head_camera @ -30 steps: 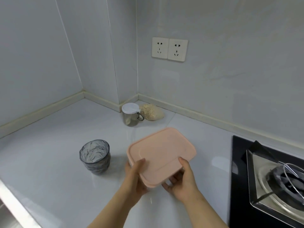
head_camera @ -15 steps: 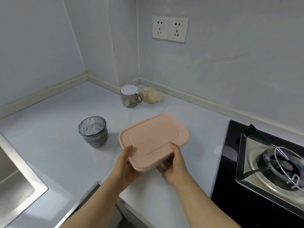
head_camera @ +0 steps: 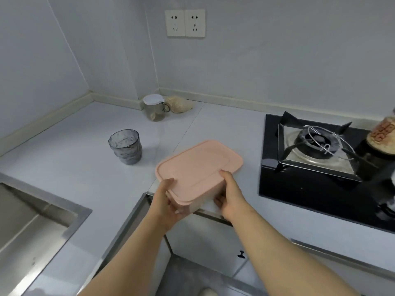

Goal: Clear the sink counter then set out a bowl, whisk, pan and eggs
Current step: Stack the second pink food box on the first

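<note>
Here, the glossy white worktop point(head_camera: 64, 167) carries a black glass gas hob point(head_camera: 299, 189) on its right. At its front edge, a flat rectangular pink-lidded plastic box point(head_camera: 201, 167) is gripped at its near end by the left hand point(head_camera: 168, 201) and right hand point(head_camera: 232, 197). A grey ribbed glass tumbler point(head_camera: 125, 149) stands apart, to the left.

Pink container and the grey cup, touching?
Apart. The head view shows a strip of bare counter between the grey cup and the pink container, which the left hand and right hand grip at its near edge.

Matt pink plastic box point(head_camera: 198, 167), glossy white counter point(head_camera: 74, 167), steel sink point(head_camera: 32, 221).
</note>
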`<state>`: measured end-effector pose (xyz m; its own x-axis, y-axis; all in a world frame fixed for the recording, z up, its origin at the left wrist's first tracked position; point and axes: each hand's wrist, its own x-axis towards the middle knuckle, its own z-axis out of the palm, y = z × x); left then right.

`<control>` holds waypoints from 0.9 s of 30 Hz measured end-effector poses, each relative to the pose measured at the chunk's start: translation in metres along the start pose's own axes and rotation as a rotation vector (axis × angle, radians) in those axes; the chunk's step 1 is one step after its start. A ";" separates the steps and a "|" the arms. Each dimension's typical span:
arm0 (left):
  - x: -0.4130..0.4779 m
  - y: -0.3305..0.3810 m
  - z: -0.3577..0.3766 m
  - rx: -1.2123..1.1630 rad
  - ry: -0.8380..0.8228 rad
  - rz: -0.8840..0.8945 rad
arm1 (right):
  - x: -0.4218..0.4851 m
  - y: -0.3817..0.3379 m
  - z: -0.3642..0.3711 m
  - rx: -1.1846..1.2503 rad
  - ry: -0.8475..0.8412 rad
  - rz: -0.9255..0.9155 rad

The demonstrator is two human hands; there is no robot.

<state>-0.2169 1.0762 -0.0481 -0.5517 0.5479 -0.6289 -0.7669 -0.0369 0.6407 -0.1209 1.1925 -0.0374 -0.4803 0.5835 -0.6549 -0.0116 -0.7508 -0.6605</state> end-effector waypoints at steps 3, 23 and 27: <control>-0.023 -0.011 -0.009 0.024 -0.015 -0.043 | -0.033 0.009 -0.015 -0.064 0.005 -0.025; -0.141 -0.154 0.176 0.425 -0.399 -0.186 | -0.189 -0.032 -0.257 0.345 0.358 -0.303; -0.173 -0.222 0.234 0.499 -0.470 -0.224 | -0.229 -0.050 -0.340 0.391 0.423 -0.328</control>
<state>0.1256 1.1851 0.0209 -0.1137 0.8033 -0.5846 -0.5420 0.4430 0.7141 0.2884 1.2017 0.0208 -0.0127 0.8125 -0.5828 -0.4541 -0.5239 -0.7206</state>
